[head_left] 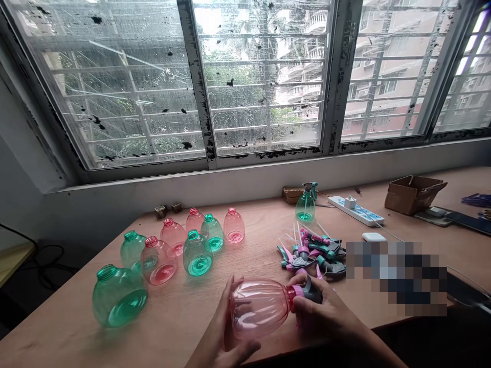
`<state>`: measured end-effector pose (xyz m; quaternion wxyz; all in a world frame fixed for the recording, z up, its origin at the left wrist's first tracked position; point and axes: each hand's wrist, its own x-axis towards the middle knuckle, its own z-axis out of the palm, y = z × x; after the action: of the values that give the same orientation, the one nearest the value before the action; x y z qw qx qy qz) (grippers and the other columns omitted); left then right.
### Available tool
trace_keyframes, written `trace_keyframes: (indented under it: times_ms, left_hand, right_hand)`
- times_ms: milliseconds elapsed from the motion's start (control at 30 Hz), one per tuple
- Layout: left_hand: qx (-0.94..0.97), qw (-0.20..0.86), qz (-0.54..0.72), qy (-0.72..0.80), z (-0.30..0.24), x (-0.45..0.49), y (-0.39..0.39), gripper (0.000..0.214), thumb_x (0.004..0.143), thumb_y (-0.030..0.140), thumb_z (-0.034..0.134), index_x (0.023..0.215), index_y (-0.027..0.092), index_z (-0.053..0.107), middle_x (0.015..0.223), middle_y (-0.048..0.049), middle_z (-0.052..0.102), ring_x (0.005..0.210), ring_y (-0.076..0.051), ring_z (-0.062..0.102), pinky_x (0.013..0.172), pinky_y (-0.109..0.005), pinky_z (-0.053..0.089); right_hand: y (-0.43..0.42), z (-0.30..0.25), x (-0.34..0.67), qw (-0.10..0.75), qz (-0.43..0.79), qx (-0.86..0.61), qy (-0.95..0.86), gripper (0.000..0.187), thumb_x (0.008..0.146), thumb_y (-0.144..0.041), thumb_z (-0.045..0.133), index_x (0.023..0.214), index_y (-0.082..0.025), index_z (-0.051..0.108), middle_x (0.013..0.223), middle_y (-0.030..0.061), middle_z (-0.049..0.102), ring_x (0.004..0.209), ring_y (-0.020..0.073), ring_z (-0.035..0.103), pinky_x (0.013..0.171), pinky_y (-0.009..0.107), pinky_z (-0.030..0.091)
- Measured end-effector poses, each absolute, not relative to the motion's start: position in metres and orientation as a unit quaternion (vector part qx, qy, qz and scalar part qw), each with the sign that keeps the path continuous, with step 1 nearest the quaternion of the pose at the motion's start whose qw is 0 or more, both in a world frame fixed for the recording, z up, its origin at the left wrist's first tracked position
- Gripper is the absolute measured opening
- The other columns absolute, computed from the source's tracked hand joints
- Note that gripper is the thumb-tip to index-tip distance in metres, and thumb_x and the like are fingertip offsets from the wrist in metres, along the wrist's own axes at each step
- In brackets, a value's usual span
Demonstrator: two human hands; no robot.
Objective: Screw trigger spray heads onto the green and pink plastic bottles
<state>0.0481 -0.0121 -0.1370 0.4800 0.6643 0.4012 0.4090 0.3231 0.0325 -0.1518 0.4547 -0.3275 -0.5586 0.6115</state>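
Note:
A pink clear plastic bottle [259, 306] lies on its side at the near edge of the wooden table [253, 245]. My left hand [222, 332] cups its base, fingers wrapped round it. At the bottle's neck my right hand [326, 314] grips a grey and pink spray head [309, 291], fingers closed round it. Just beyond my right hand lies a heap of loose spray heads [312, 253] in pink, teal and grey.
Several empty green and pink bottles [172, 250] stand to the left, a large green one [118, 296] nearest. A finished green spray bottle [306, 203], a power strip [356, 210], a cardboard box [412, 194] and a phone [466, 221] sit farther back right. A window spans the wall.

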Motion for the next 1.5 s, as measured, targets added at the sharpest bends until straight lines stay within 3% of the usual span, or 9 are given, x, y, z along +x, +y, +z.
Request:
trace_keyframes:
  times_ms: [67, 233, 500, 667, 833, 933, 1100, 1333, 1500]
  left_hand:
    - [0.672, 0.467, 0.414, 0.399, -0.1381, 0.0503, -0.0097, 0.103, 0.086, 0.049, 0.074, 0.160, 0.034, 0.005, 0.166, -0.0108, 0.024, 0.144, -0.035, 0.039, 0.121, -0.050, 0.029]
    - [0.677, 0.464, 0.425, 0.382, -0.1431, 0.0509, -0.0072, 0.108, 0.082, 0.051, 0.077, 0.159, 0.039, 0.002, 0.165, -0.0113, 0.026, 0.125, -0.032, 0.058, 0.114, -0.048, 0.040]
    - [0.649, 0.503, 0.415, 0.392, -0.1385, 0.0467, -0.0129, 0.099, 0.085, 0.055, 0.072, 0.160, 0.034, 0.010, 0.168, -0.0088, 0.018, 0.141, -0.036, 0.043, 0.119, -0.048, 0.033]
    - [0.676, 0.471, 0.412, 0.389, -0.1350, 0.0505, -0.0107, 0.098, 0.089, 0.045, 0.071, 0.159, 0.038, 0.003, 0.168, -0.0072, 0.021, 0.146, -0.033, 0.037, 0.121, -0.046, 0.030]
    - [0.681, 0.468, 0.414, 0.381, -0.1345, 0.0493, -0.0125, 0.105, 0.085, 0.048, 0.076, 0.159, 0.038, 0.002, 0.168, -0.0063, 0.021, 0.149, -0.035, 0.030, 0.122, -0.044, 0.029]
    - [0.659, 0.490, 0.417, 0.390, -0.1372, 0.0469, -0.0132, 0.107, 0.085, 0.052, 0.073, 0.159, 0.035, -0.002, 0.168, -0.0077, 0.019, 0.149, -0.036, 0.030, 0.121, -0.046, 0.030]
    - [0.665, 0.487, 0.412, 0.389, -0.1399, 0.0468, -0.0105, 0.100, 0.087, 0.047, 0.073, 0.160, 0.034, 0.006, 0.168, -0.0074, 0.020, 0.147, -0.034, 0.034, 0.123, -0.045, 0.027]
    - [0.689, 0.465, 0.413, 0.371, -0.1404, 0.0487, -0.0086, 0.105, 0.088, 0.044, 0.074, 0.159, 0.035, -0.002, 0.168, -0.0076, 0.020, 0.151, -0.032, 0.026, 0.125, -0.048, 0.020]
    - [0.661, 0.501, 0.421, 0.367, -0.1405, 0.0466, -0.0106, 0.098, 0.088, 0.047, 0.072, 0.160, 0.034, 0.007, 0.168, -0.0068, 0.018, 0.153, -0.033, 0.021, 0.125, -0.048, 0.021]
  right_hand:
    - [0.0328, -0.1514, 0.3229, 0.456, 0.612, -0.324, -0.559, 0.042, 0.080, -0.048, 0.078, 0.101, -0.019, 0.056, 0.067, -0.0001, 0.070, 0.054, 0.0178, 0.068, 0.056, 0.030, 0.054]
    - [0.0327, -0.1512, 0.3229, 0.459, 0.622, -0.317, -0.549, 0.042, 0.079, -0.047, 0.079, 0.100, -0.019, 0.056, 0.070, 0.0002, 0.071, 0.055, 0.0173, 0.068, 0.056, 0.030, 0.055]
    - [0.0332, -0.1519, 0.3239, 0.455, 0.622, -0.312, -0.556, 0.040, 0.083, -0.044, 0.078, 0.103, -0.017, 0.055, 0.065, 0.0004, 0.071, 0.055, 0.0163, 0.067, 0.055, 0.027, 0.053]
    - [0.0333, -0.1510, 0.3236, 0.458, 0.616, -0.313, -0.559, 0.038, 0.084, -0.043, 0.077, 0.103, -0.018, 0.056, 0.069, 0.0007, 0.071, 0.056, 0.0160, 0.068, 0.056, 0.028, 0.054]
    - [0.0316, -0.1507, 0.3240, 0.456, 0.618, -0.318, -0.556, 0.039, 0.083, -0.044, 0.077, 0.103, -0.018, 0.055, 0.070, 0.0006, 0.071, 0.056, 0.0165, 0.068, 0.057, 0.029, 0.055]
    - [0.0310, -0.1507, 0.3240, 0.457, 0.618, -0.318, -0.554, 0.040, 0.082, -0.044, 0.079, 0.101, -0.018, 0.055, 0.071, 0.0006, 0.071, 0.056, 0.0163, 0.069, 0.055, 0.028, 0.055]
    - [0.0328, -0.1528, 0.3236, 0.465, 0.619, -0.310, -0.552, 0.039, 0.082, -0.042, 0.079, 0.101, -0.018, 0.056, 0.069, 0.0003, 0.072, 0.055, 0.0161, 0.069, 0.055, 0.028, 0.056]
    - [0.0339, -0.1531, 0.3226, 0.470, 0.623, -0.300, -0.548, 0.038, 0.083, -0.041, 0.079, 0.101, -0.018, 0.055, 0.070, 0.0001, 0.072, 0.055, 0.0155, 0.069, 0.055, 0.028, 0.056]
    - [0.0316, -0.1504, 0.3229, 0.467, 0.621, -0.304, -0.551, 0.037, 0.084, -0.040, 0.078, 0.102, -0.017, 0.056, 0.070, 0.0002, 0.071, 0.056, 0.0150, 0.068, 0.056, 0.027, 0.055]
